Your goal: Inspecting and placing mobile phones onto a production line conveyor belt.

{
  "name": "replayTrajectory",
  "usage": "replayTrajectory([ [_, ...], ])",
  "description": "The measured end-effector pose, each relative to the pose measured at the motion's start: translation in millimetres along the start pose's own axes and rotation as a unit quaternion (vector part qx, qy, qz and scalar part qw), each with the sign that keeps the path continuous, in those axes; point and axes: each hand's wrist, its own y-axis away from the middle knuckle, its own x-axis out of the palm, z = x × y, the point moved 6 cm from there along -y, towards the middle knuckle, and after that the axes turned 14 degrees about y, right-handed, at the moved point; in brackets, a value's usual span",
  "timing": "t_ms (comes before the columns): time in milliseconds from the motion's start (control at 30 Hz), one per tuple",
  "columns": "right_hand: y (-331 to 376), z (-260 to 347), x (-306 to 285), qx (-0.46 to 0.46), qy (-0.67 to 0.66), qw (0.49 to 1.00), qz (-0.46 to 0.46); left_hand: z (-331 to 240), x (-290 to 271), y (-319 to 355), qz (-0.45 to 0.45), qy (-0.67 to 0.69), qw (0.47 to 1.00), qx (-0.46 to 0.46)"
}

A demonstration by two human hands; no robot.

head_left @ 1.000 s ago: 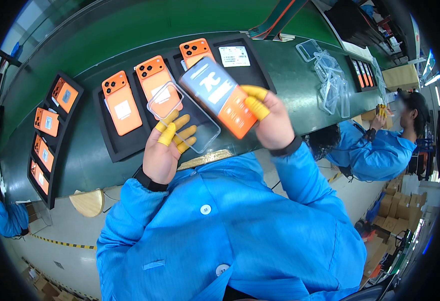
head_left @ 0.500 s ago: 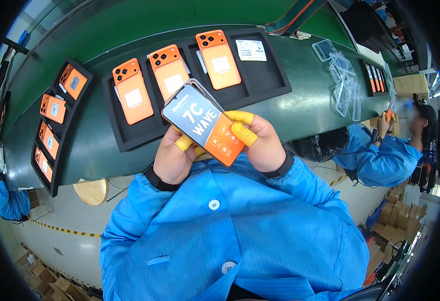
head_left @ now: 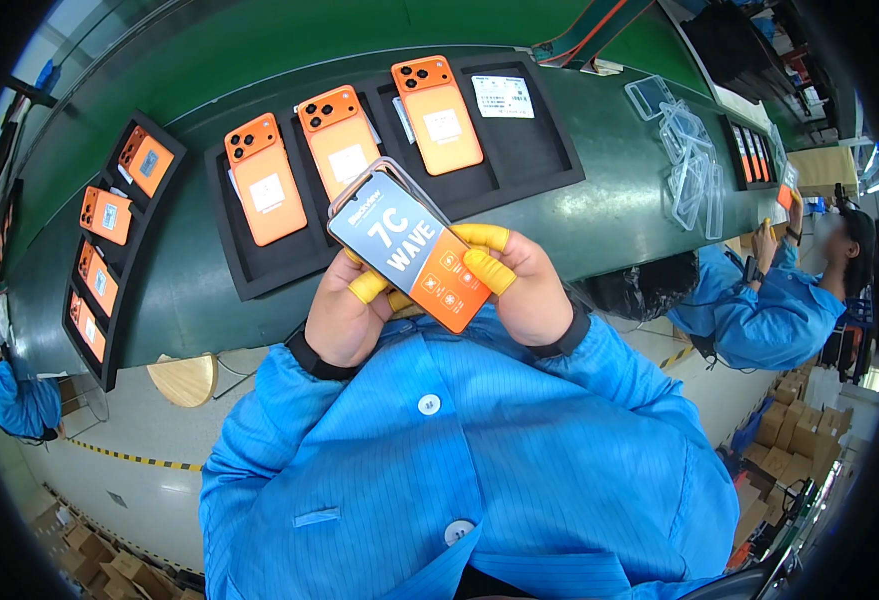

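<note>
Between my hands, over the table's near edge, is a smartphone [head_left: 414, 255] with a printed grey-and-orange front, tilted with its top toward the upper left. A thin see-through rim, like a clear case, shows behind its upper end. My left hand [head_left: 347, 308] grips the phone's lower left side. My right hand [head_left: 531, 288] closes on the right side, thumb at the edge. Yellow finger cots cover several fingertips. Just beyond lies a black tray [head_left: 537, 165] holding orange phones [head_left: 267, 195], camera side up, with white stickers. A white label [head_left: 502, 97] lies in its right compartment.
Another black tray [head_left: 139, 262] with several orange phones stands at the left. Clear plastic cases [head_left: 694, 165] are heaped on the green table [head_left: 599, 215] at the right, near a smaller phone tray [head_left: 749, 155]. A co-worker [head_left: 759, 305] in blue sits there. A wooden stool [head_left: 184, 382] stands below left.
The phone in my hands has shifted very slightly to the right. At the far right, the co-worker's hand has moved up and outward with an orange item.
</note>
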Motion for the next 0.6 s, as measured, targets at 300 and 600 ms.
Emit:
replayTrajectory([
  [300, -0.9, -0.2, -3.3, -0.017, 0.027, 0.999, -0.004, -3.0, 4.8, -1.6, 0.003, -0.012, 1.0, -0.005],
  [600, 1.7, -2.7, -1.9, -0.03, 0.031, 0.999, -0.011, -1.5, 3.9, 0.8, 0.006, -0.024, 0.999, -0.022],
])
